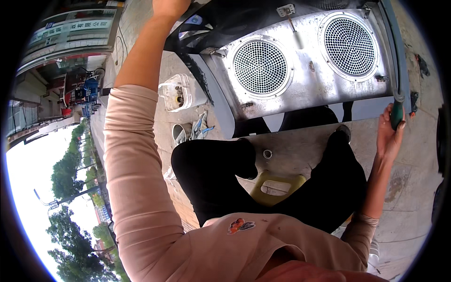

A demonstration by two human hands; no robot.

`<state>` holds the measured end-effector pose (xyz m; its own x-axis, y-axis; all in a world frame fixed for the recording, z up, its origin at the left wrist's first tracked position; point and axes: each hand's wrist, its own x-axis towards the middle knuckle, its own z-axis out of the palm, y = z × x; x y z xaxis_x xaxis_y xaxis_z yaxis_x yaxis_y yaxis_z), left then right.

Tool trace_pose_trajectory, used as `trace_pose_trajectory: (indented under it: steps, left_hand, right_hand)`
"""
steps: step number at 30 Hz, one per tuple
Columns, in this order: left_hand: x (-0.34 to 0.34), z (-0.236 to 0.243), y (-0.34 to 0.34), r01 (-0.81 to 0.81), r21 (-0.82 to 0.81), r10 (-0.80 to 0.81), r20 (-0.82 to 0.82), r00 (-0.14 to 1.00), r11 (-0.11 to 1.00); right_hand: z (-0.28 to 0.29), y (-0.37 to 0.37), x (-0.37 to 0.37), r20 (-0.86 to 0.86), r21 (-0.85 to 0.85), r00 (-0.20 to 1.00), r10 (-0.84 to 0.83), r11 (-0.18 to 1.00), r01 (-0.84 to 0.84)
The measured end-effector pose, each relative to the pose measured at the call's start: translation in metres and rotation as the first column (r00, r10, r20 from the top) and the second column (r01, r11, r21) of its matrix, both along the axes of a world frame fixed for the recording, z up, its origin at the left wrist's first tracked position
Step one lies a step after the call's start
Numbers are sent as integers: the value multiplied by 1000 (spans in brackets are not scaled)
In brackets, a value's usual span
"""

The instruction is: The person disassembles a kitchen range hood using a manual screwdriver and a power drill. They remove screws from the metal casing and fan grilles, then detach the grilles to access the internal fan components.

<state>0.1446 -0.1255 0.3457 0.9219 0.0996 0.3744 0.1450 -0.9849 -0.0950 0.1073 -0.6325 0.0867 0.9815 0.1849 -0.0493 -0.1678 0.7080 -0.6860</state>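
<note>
Okay: right hand [392,134] gripping green-handled metal tool [397,116].
Fingers [388,113] curled on handle, at lower-right corner of silver metal casing [303,89] with two round perforated grilles [260,66]; left hand [171,6] cropped, can't tell spread or hold.

The panel [300,87] is glossy, smudged metal, its grilles [351,46] perforated metal. The handle [397,116] looks like smooth plastic; the bucket [193,94] and stool [293,184] look plastic too. The trousers [206,174] are matt cloth, the shirt [136,160] creased cloth.

The appliance [303,68] lies between left hand [171,6] and right hand [390,134], the bucket [194,92] well left of the right.
</note>
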Motion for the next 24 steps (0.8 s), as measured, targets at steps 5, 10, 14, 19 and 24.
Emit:
trace_pose_trajectory:
  steps: [5,10,14,19,24]
  left_hand:
    - [-67,-7,37,-158,-130,169,76,983,979]
    - [-96,-1,56,-9,-186,36,144,989,983]
    - [-106,-10,69,125,-198,-91,174,981,972]
    - [-110,-17,92,345,-168,-294,268,918,923]
    - [-122,-24,101,391,-129,-339,301,891,911]
  right_hand:
    - [119,106,12,152,-122,907,394,918,-378]
    - [192,224,-8,279,-49,699,658,737,-675]
    - [208,291,-26,375,-179,763,527,849,-498]
    - [220,345,22,521,-299,825,219,952,-65]
    - [215,384,42,555,-379,832,-11,887,264]
